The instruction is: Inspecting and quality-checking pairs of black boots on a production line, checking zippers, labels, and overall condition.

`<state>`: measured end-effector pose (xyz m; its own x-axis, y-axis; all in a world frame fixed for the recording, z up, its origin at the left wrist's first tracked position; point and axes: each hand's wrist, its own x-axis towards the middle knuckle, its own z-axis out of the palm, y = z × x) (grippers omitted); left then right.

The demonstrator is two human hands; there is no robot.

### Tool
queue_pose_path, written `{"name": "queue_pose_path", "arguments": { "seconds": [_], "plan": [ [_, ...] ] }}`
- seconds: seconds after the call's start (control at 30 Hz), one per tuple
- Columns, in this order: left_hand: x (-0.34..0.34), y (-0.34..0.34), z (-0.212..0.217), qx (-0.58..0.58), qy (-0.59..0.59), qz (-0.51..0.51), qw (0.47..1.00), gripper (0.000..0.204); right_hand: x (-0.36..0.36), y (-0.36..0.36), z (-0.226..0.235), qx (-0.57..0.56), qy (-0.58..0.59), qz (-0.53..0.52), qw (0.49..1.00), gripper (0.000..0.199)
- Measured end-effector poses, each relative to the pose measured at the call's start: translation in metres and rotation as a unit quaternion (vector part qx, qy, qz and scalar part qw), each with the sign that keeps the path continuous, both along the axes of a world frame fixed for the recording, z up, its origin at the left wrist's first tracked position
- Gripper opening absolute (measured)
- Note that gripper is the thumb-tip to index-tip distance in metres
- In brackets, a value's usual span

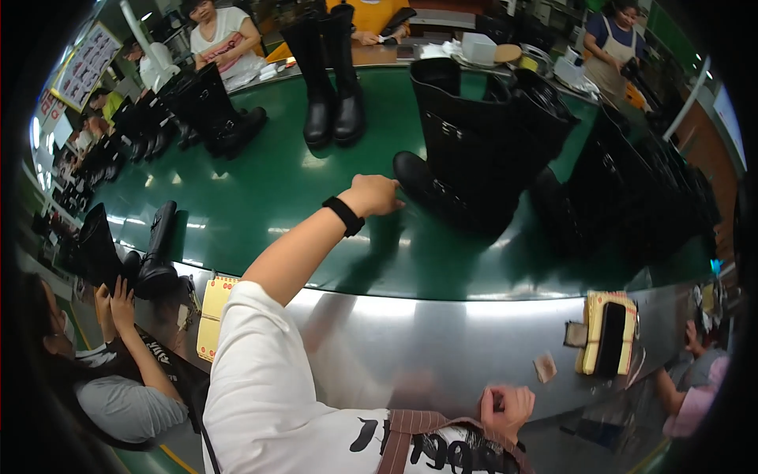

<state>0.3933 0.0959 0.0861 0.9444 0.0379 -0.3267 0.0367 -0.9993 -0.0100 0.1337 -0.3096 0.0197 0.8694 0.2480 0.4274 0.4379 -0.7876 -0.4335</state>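
Just past the fingers of the left hand (377,194), a tall black boot (466,150) stands on the glossy green conveyor belt (268,189), its rounded toe pointing at the knuckles and almost touching them. Those fingers curl loosely downward toward the belt, closing on nothing that can be seen; a black wristband (344,216) circles the wrist behind them. The boot looks like smooth, faintly shiny leather with a wide, stiff shaft and a strap with small metal studs around it. Farther beyond the fingers, a slimmer pair of black boots (332,79) stands upright, and off to their left a buckled boot (217,110) leans among others. To their right, more dark boots (632,189) crowd together and block the view of the belt's edge. Nearer than the fingers runs a brushed metal counter (426,340), curved and reflective. The right hand (505,409) rests at its near rim, fingers folded into a loose fist, whether around something I cannot tell. Right of that hand lies a yellow sponge block with a dark centre (608,333).
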Motion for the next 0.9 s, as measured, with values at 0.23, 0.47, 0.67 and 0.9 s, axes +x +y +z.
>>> {"name": "queue_pose_path", "arguments": {
  "seconds": [0.23, 0.47, 0.67, 0.9],
  "plan": [
    [-0.175, -0.094, 0.034, -0.169, 0.016, -0.145, 0.975, 0.057, -0.002, -0.011, 0.022, 0.009, 0.054, 0.063, 0.997, 0.013],
    [-0.256, -0.111, 0.024, -0.239, 0.014, -0.096, 0.966, 0.055, 0.049, -0.081, 0.055, -0.122, -0.016, 0.09, 0.988, 0.032],
    [-0.258, -0.105, 0.009, -0.433, -0.041, 0.039, 0.9, 0.05, 0.057, -0.088, 0.044, -0.166, 0.039, 0.092, 0.981, 0.032],
    [-0.239, -0.083, 0.011, -0.632, -0.06, 0.216, 0.742, 0.033, 0.078, -0.088, 0.053, -0.114, -0.036, 0.07, 0.99, 0.034]
  ]
}}
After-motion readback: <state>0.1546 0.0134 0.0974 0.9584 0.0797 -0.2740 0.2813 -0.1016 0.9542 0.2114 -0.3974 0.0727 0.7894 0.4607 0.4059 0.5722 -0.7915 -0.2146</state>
